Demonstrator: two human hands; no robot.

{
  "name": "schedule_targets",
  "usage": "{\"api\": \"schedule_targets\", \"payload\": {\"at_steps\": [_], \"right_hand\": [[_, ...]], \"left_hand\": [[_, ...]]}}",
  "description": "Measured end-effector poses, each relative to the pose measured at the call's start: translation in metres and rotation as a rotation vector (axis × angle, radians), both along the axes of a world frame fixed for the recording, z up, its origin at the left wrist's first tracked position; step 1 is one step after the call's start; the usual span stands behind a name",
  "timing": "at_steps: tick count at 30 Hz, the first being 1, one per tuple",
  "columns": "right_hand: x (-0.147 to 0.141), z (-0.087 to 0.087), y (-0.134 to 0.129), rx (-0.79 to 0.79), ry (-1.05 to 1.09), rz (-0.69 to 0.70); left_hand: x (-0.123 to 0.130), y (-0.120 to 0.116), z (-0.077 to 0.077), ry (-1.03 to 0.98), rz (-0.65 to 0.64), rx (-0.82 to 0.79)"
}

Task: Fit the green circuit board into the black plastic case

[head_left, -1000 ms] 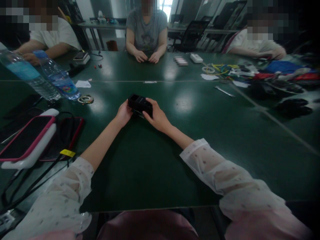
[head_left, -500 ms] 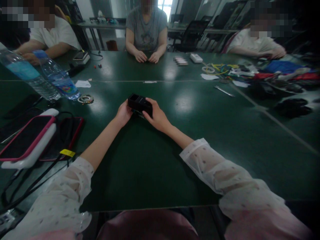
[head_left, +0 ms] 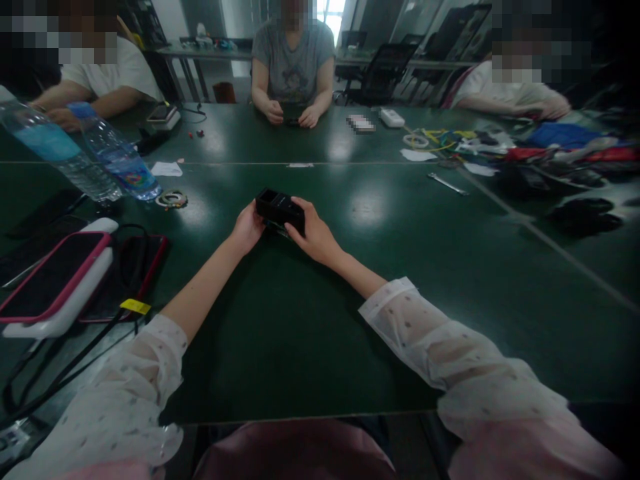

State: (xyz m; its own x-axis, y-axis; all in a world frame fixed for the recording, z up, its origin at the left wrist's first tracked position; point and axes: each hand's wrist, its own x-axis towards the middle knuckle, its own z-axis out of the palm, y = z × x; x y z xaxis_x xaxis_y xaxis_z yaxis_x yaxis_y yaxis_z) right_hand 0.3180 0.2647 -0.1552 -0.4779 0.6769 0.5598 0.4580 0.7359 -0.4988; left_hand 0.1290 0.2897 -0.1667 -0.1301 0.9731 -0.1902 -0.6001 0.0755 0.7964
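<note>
A small black box-shaped device point(head_left: 279, 205) is held between both hands above the dark green table point(head_left: 280, 347). My left hand point(head_left: 247, 229) grips its left end, with the fingers mostly hidden behind and under it. Around its right end is my right hand point(head_left: 316, 231), fingers on the top and thumb along the near side. The device's top face shows a dark square panel at the left. Something thin and pale shows along its lower edge, too small to make out.
Two plastic bottles point(head_left: 117, 157), a ring-shaped coil point(head_left: 171, 199), phones point(head_left: 57, 277) and cables lie left. A wrench point(head_left: 449, 184), wires point(head_left: 440, 139) and a blue cloth-like item point(head_left: 567, 135) lie right. Three people sit across the table.
My hands and the black device look unchanged. Across the table, the middle person's hands have moved slightly apart, with a small dark item between them.
</note>
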Motion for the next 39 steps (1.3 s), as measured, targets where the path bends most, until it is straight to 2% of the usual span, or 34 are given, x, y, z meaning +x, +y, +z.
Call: {"api": "schedule_targets", "payload": {"at_steps": [18, 39], "right_hand": [[0.0007, 0.0008, -0.0008, -0.023, 0.002, 0.005], [0.0000, -0.0002, 0.0004, -0.010, 0.011, 0.011]], "left_hand": [[-0.0013, 0.0000, -0.0019, 0.037, -0.025, 0.026], [0.0002, -0.0034, 0.0032, 0.040, -0.017, -0.001]]}}
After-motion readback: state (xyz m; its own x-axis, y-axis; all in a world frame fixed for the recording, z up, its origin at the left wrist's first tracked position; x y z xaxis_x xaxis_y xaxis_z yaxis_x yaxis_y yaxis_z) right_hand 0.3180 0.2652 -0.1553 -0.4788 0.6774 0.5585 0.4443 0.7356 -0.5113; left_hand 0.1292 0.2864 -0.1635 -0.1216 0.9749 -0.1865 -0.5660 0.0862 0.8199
